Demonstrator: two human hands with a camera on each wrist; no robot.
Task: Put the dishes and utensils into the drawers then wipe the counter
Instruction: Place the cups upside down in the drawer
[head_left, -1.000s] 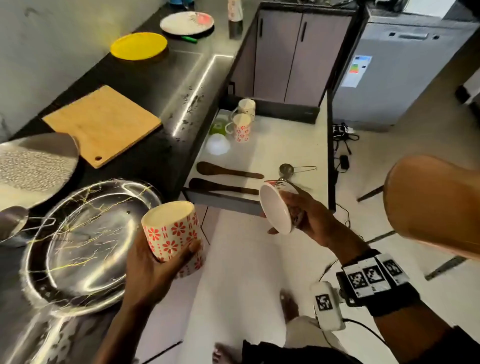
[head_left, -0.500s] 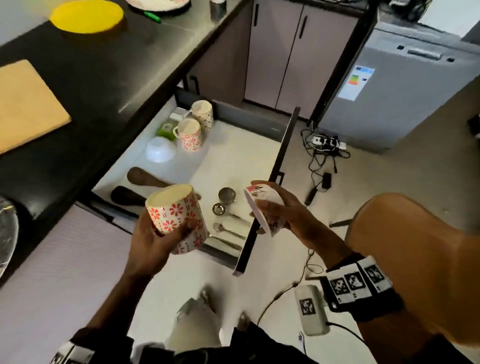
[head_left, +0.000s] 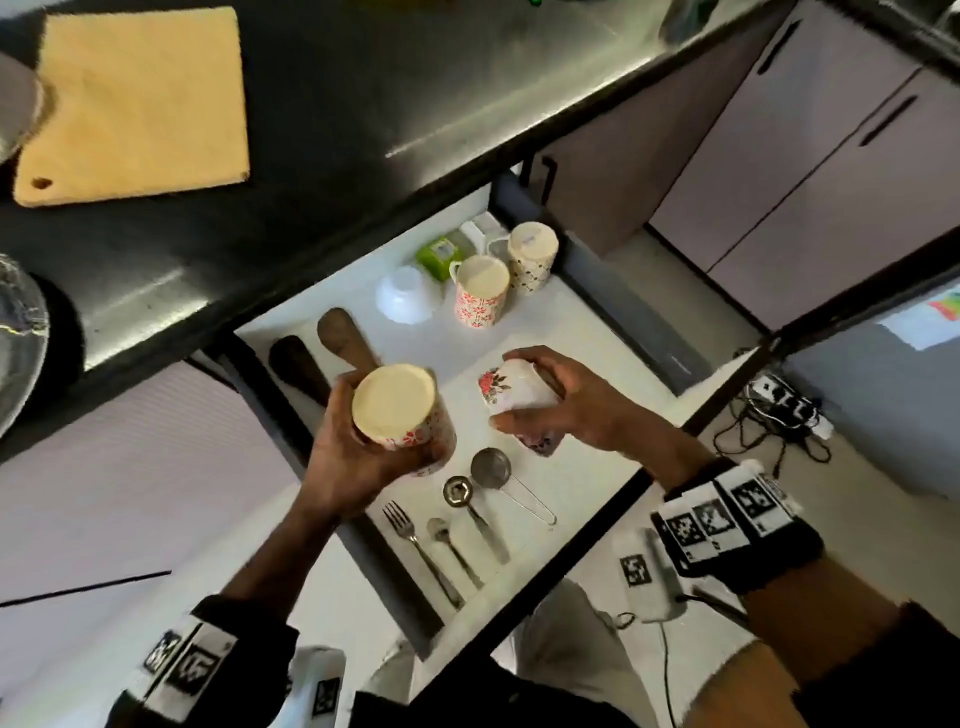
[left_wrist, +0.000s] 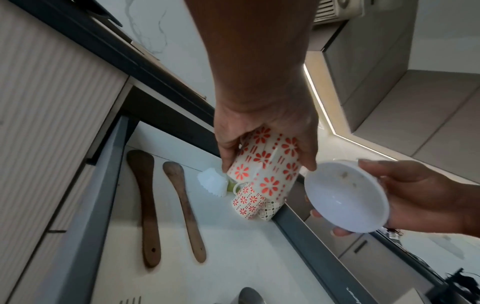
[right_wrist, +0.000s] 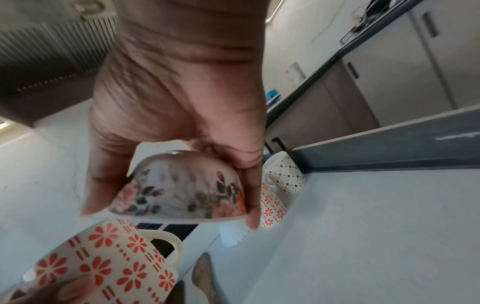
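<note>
My left hand (head_left: 358, 441) grips a cream mug with red flowers (head_left: 397, 410), held above the open white drawer (head_left: 587, 343); the same mug (left_wrist: 265, 164) shows in the left wrist view. My right hand (head_left: 566, 400) holds a small floral bowl (head_left: 511, 387) turned mouth-down over the drawer's middle; its painted side (right_wrist: 182, 191) fills the right wrist view. Inside the drawer stand two mugs (head_left: 480, 291), an upturned white bowl (head_left: 405, 293), two wooden spatulas (head_left: 343, 343), a fork (head_left: 410, 535), spoons (head_left: 447, 540) and a small strainer (head_left: 491, 467).
A wooden cutting board (head_left: 140, 98) lies on the black counter (head_left: 337, 104) above the drawer. A steel plate's edge (head_left: 15, 332) shows at the left. Closed cabinet doors (head_left: 805, 156) stand behind, and cables with a power strip (head_left: 784, 405) lie on the floor to the right.
Both hands have moved from beside the counter to over the open drawer. The right hand has turned the floral bowl mouth-down. The view has swung down onto the drawer.
</note>
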